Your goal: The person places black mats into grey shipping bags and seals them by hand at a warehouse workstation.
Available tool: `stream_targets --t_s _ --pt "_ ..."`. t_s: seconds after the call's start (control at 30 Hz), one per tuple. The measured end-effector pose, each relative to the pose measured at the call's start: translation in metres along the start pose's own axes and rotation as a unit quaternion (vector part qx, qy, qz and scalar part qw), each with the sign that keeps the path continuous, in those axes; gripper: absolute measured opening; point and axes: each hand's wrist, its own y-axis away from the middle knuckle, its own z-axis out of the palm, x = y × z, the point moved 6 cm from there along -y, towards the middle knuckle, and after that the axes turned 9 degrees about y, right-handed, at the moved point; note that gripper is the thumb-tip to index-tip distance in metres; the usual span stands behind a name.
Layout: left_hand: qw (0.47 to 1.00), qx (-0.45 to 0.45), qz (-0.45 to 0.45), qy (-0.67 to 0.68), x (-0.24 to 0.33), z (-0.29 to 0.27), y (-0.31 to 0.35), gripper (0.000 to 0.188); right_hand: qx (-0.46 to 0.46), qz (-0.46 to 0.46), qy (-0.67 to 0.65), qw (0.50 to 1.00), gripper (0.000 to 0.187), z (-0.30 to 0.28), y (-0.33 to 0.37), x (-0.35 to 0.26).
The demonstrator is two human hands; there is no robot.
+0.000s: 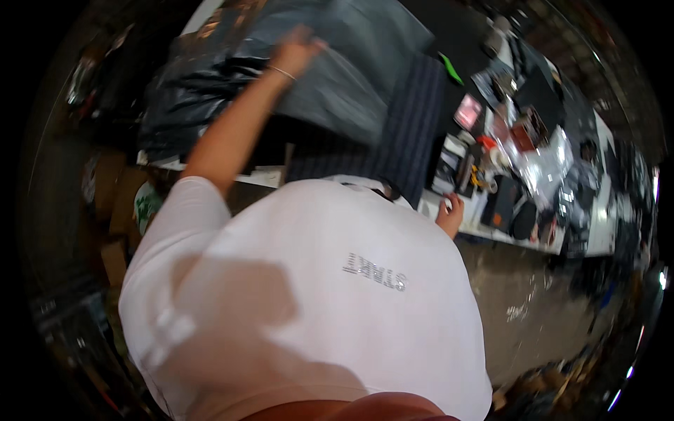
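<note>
My left hand (295, 52), with a thin band at its wrist, reaches to the far left over a large grey plastic bag (344, 91). Its fingers look bent onto the plastic, though motion smears them. Beneath and beside the bag, a dark striped cloth (414, 105) lies on the table. At the table's near edge, right of my body, my right hand (451, 214) has curled fingers around a small whitish spot I cannot name. My white shirt hides part of that arm.
More dark plastic bags (179, 116) pile up at the left. On the right, the table carries a pink packet (467, 111), a bright green item (451, 69), clear plastic wrap (551, 165) and a dark box (500, 203). Cardboard (116, 210) stands below at the left.
</note>
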Motion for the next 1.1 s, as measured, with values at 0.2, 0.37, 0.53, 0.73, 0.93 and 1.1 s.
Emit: stream_targets --t_s 0.2,0.37,0.53,0.73,0.93,1.1 --pt "0.886 0.29 0.047 -0.359 -0.068 -0.145 -0.055 0.054 0.017 -0.092 0.178 0.98 0.028 -0.006 -0.014 -0.02" --pt "0.987 -0.141 0.065 -0.027 -0.018 0.004 0.074 0.051 0.001 -0.176 0.237 0.956 0.04 0.026 -0.06 -0.026" --pt "0.81 -0.343 0.391 -0.272 0.027 0.136 0.309 0.079 -0.191 -0.071 0.403 0.892 0.037 0.058 -0.082 -0.036" --pt "0.82 -0.322 0.311 -0.356 0.04 0.133 0.32 0.085 -0.115 -0.161 0.46 0.866 0.014 0.053 -0.081 -0.032" --pt "0.874 -0.434 0.188 -0.112 0.056 0.114 0.308 0.1 -0.048 -0.191 0.391 0.899 0.011 0.039 -0.094 -0.03" --pt "0.884 -0.392 0.239 -0.086 0.056 0.109 0.305 0.077 -0.129 -0.146 0.381 0.904 0.014 0.034 -0.098 -0.013"
